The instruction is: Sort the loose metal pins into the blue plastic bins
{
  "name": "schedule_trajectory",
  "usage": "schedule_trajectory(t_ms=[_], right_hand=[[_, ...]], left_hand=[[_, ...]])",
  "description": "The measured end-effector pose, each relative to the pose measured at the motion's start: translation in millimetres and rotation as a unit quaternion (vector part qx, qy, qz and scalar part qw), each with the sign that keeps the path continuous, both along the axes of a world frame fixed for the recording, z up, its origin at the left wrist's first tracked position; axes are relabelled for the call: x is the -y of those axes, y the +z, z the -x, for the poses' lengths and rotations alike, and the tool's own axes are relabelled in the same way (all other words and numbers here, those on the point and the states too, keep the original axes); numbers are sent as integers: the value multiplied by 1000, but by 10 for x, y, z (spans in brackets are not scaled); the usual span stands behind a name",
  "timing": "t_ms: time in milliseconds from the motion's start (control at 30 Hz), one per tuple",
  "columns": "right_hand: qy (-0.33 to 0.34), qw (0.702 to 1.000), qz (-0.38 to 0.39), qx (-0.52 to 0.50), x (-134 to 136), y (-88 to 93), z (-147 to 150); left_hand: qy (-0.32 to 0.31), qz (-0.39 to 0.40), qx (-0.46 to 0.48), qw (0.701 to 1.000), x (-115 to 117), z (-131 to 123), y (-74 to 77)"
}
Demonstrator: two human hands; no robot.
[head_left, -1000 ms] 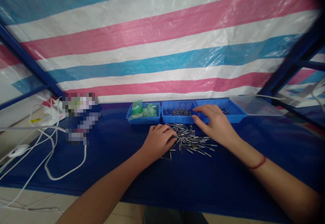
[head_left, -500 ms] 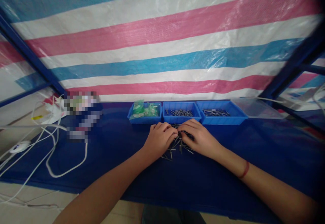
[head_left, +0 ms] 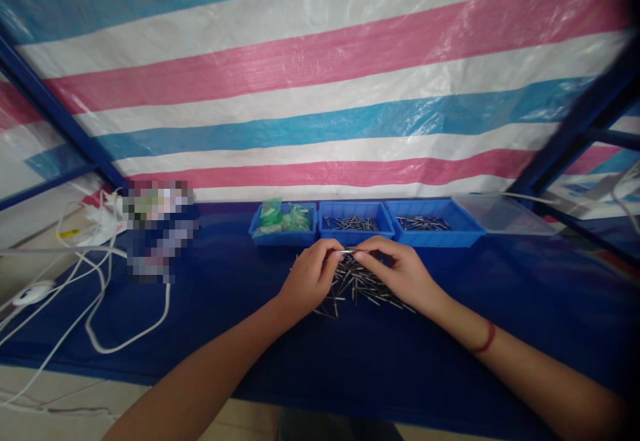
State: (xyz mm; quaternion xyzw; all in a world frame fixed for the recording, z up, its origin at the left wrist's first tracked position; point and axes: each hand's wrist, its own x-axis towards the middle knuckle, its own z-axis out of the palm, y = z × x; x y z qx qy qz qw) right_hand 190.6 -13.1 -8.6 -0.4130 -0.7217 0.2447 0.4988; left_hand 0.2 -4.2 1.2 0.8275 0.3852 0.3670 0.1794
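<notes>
Between my two hands is a thin, shiny metal pin (head_left: 347, 251), lying level. My left hand (head_left: 311, 274) pinches its left end with thumb and forefinger. The right end is at the fingertips of my right hand (head_left: 399, 267), also closed in a pinch. Just below, a loose pile of similar metal pins (head_left: 355, 281) is spread on the blue table, partly covered by both hands. Their exact kind is too small to make out.
Three blue bins stand behind my hands: a left bin (head_left: 283, 237) with green plastic bags, a middle bin (head_left: 356, 235) and a right bin (head_left: 440, 237) with metal pins. A clear plastic sheet (head_left: 505, 214) lies right. White cables (head_left: 107, 344) run along the left.
My hands have lifted slightly out of the pile, and a pin now shows between their fingertips. More of the pile is uncovered.
</notes>
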Motion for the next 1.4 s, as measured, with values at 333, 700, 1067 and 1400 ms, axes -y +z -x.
schedule_trajectory(t_ms=[333, 700, 1067, 1400], right_hand=[[6, 999, 16, -33, 51, 48, 38], [13, 998, -5, 54, 18, 45, -5], [-352, 919, -11, 180, -399, 129, -1064], [-311, 886, -139, 315, -346, 58, -776]], left_hand=[[-95, -7, -54, 994, -5, -35, 2], [-26, -25, -1, 999, -34, -1, 21], [-26, -38, -220, 974, 15, 36, -13], [-23, -37, -261, 964, -17, 24, -6]])
